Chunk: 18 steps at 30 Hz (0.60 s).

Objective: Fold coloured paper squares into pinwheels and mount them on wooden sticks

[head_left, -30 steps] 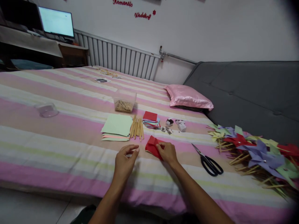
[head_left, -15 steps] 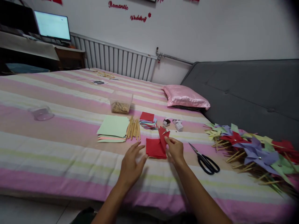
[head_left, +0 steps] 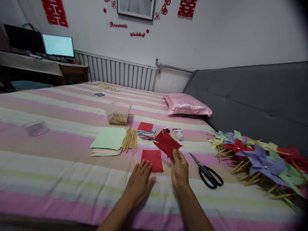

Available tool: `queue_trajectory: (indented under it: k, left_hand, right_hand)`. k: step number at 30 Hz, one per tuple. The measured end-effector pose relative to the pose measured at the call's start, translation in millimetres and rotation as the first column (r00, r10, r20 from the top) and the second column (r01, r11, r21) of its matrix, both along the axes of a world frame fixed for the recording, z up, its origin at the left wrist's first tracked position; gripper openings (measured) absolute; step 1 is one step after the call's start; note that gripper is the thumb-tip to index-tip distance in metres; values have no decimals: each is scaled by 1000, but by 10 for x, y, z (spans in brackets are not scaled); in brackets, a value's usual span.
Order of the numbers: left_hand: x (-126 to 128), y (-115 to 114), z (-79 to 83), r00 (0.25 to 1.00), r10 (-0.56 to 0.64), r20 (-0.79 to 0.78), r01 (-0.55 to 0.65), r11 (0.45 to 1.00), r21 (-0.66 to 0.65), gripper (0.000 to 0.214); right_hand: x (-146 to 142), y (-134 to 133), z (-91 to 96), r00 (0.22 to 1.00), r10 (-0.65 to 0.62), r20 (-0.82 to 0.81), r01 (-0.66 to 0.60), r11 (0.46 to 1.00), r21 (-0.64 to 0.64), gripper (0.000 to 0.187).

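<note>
My right hand (head_left: 180,168) pinches one corner of a red paper square (head_left: 166,142) with slits cut in from its corners, and holds it up off the bed. My left hand (head_left: 141,181) lies with its fingers stretched out on the near left part of a stack of red paper squares (head_left: 155,160). Behind these sits a pile of smaller-looking coloured squares (head_left: 145,128) topped with red. A bundle of thin wooden sticks (head_left: 130,141) lies beside larger pale green sheets (head_left: 109,138). Black-handled scissors (head_left: 208,173) rest to the right of my right hand.
Many finished paper pinwheels (head_left: 262,163) on sticks are heaped at the right. A clear plastic box (head_left: 118,114) with sticks stands behind the sheets, and small boxes (head_left: 178,134) lie behind the raised square. A clear lid (head_left: 36,127) is far left; a pink pillow (head_left: 189,104) lies behind.
The red slit square has come up off the stack in my right hand and now lies spread out to view. My left hand has come down onto the stack. The camera view has tilted up.
</note>
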State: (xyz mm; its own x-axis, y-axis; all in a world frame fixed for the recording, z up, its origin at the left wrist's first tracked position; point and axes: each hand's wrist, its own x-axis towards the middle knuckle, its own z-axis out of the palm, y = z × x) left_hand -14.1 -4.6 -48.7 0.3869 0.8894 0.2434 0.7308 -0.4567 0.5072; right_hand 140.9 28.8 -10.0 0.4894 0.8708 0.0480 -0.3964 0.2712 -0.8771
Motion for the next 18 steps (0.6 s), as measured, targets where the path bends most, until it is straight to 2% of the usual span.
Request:
queue_trajectory:
  k: [3, 5, 6, 7, 9, 11, 12, 13, 15, 16, 18]
  left_hand:
    - [-10, -32, 64, 994, 3, 113, -2, 1000, -9, 49]
    - [1, -85, 141, 958, 50, 281, -37, 998, -53, 49]
    - [6, -118, 187, 915, 91, 393, -48, 992, -118, 48]
    - [8, -151, 237, 840, 145, 523, -37, 977, -210, 48]
    - [-8, -212, 348, 595, 270, 757, 101, 909, -404, 50]
    - [-50, -255, 473, 287, 398, 871, 307, 823, -477, 59]
    - [-79, -269, 537, 160, 448, 880, 385, 793, -473, 63]
    - [-110, -279, 597, 53, 479, 876, 415, 787, -455, 64]
    - [-169, -289, 689, -79, 519, 851, 432, 787, -440, 64]
    - [-193, -290, 716, -113, 536, 837, 431, 785, -444, 62]
    - [-225, -291, 728, -130, 567, 814, 421, 774, -472, 48]
  right_hand:
    - [28, -31, 21, 993, 86, -76, -86, 996, 15, 25]
    - [40, -72, 29, 996, 91, -17, -91, 996, 0, 25]
    - [41, -103, 31, 996, 79, 49, -79, 997, -4, 25]
    - [39, -143, 33, 987, 66, 146, -69, 998, 10, 24]
    - [20, -240, 38, 902, 50, 429, -107, 988, 108, 20]
    - [-14, -340, 42, 712, 1, 702, -226, 947, 229, 18]
    - [-35, -383, 43, 614, -35, 788, -288, 920, 265, 20]
    - [-55, -419, 41, 537, -63, 841, -334, 900, 281, 23]
    - [-90, -464, 35, 461, -88, 883, -369, 886, 281, 24]
    - [-103, -476, 30, 445, -88, 891, -373, 887, 274, 24]
    - [-123, -492, 22, 428, -80, 900, -382, 887, 260, 24]
